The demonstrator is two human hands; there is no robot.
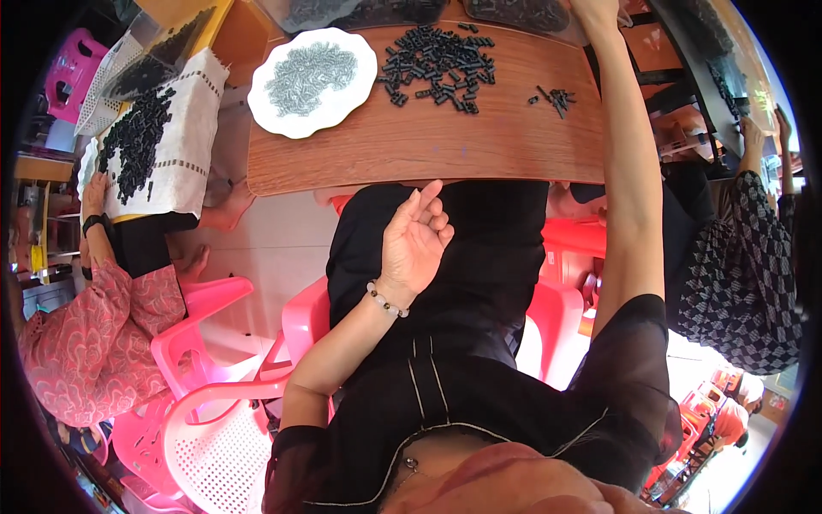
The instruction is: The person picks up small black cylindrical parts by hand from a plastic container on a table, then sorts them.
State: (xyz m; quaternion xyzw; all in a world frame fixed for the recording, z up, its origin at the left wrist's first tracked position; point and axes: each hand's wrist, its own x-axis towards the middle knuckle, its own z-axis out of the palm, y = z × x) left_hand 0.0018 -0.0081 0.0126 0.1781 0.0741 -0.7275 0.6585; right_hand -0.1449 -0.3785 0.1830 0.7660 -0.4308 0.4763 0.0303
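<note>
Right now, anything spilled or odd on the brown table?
Nothing clearly spilled; the small clear pieces sit within the white plate. Mildly odd: a small black cluster lies apart, right of the main black pile.

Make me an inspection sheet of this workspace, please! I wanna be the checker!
Surface: brown tabletop with rounded corners.
Job's things: heap of small black parts; scalloped white plate bearing small see-through pieces.
Clutter: small dark cluster apart from the heap, on its right.
Hands: left hand before the table's near edge, fingers loosely curled, nothing seen in it; right hand at the far edge, partly cut off, grip unclear.
Cables: nothing seen.
Surroundings: pink chairs; people at both sides.
</note>
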